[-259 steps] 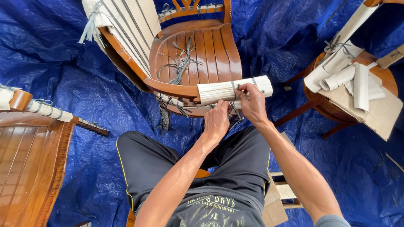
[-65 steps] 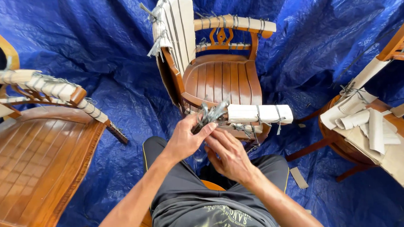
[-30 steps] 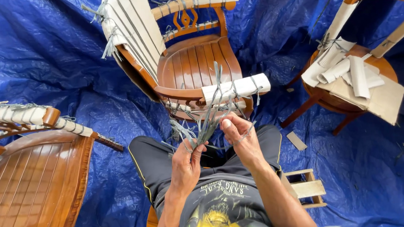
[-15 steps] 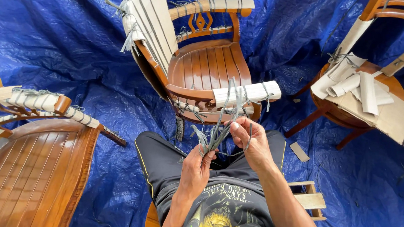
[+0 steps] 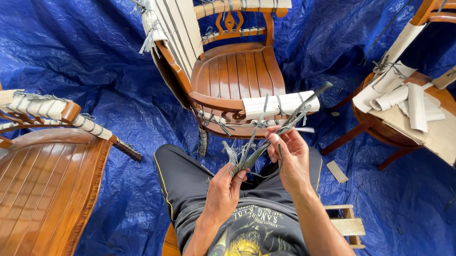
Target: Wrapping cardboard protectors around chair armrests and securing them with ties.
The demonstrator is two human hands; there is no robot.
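While the bundle of thin grey plastic straps (image 5: pixel 249 155) is gripped low by the left hand (image 5: pixel 225 186), one light, springy strap (image 5: pixel 296 115) is pinched by the right hand (image 5: pixel 289 153).

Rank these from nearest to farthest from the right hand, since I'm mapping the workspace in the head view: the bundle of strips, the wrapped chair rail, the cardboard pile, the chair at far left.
1. Bundle of strips: pinched by the right hand.
2. Wrapped chair rail: just beyond the hand.
3. Cardboard pile: on the chair to the right.
4. Chair at far left: across the lap, farthest.
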